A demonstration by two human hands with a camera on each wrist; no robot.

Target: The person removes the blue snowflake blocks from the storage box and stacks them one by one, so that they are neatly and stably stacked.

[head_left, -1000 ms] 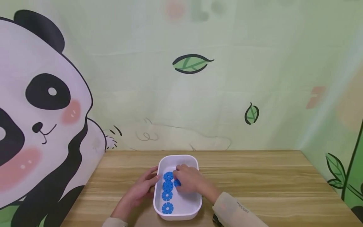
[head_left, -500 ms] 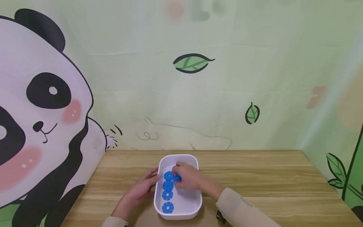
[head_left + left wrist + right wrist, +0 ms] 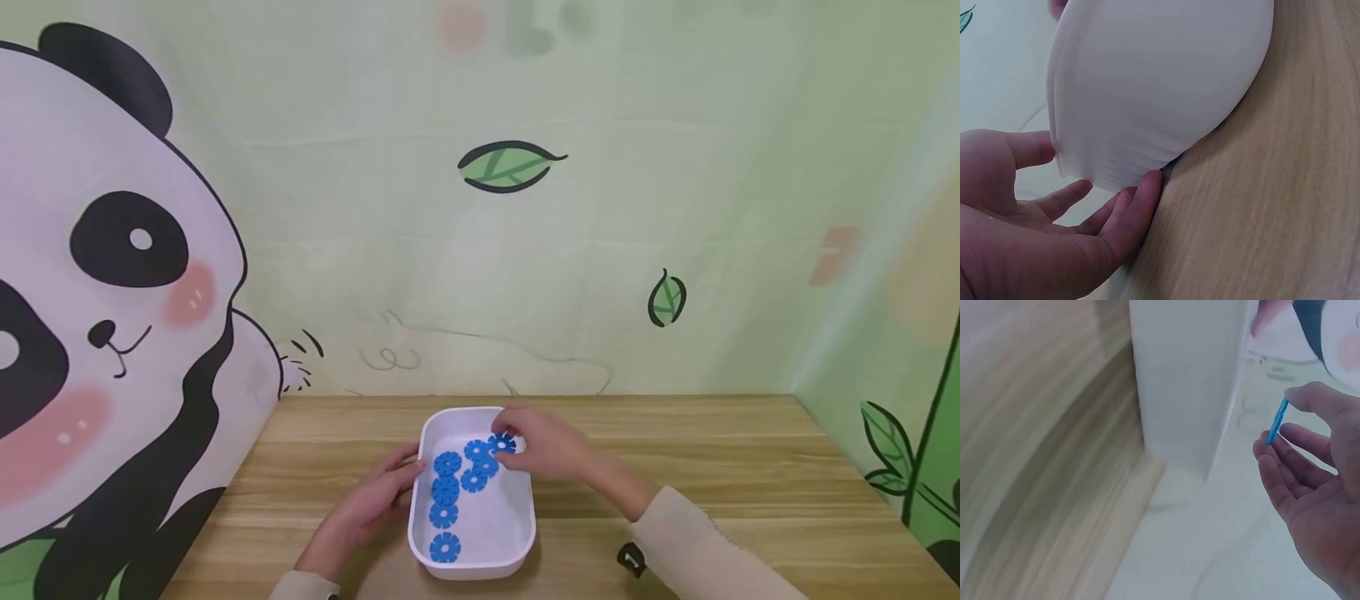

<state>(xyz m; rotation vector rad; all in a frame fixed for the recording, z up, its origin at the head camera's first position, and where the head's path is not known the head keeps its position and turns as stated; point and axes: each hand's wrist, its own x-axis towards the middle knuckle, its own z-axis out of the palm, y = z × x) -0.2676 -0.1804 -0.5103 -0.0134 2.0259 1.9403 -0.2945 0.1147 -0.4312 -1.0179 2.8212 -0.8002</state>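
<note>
A white plastic tub stands on the table with several blue notched snowflake discs lying in it. Most form a column along its left side, some overlapping. A smaller cluster of discs lies toward the back right. Over the back right rim, my right hand pinches one blue snowflake disc between thumb and finger. The right wrist view shows that disc edge-on, raised above the rim. My left hand rests its fingertips against the tub's left wall, as the left wrist view confirms.
The wood-grain table reaches back to a green printed backdrop with a panda and leaves. A small black item shows beneath the right sleeve.
My right hand has moved from inside the tub to its back right rim, now pinching a disc. Several discs under it have come into view. The left hand stays put.
</note>
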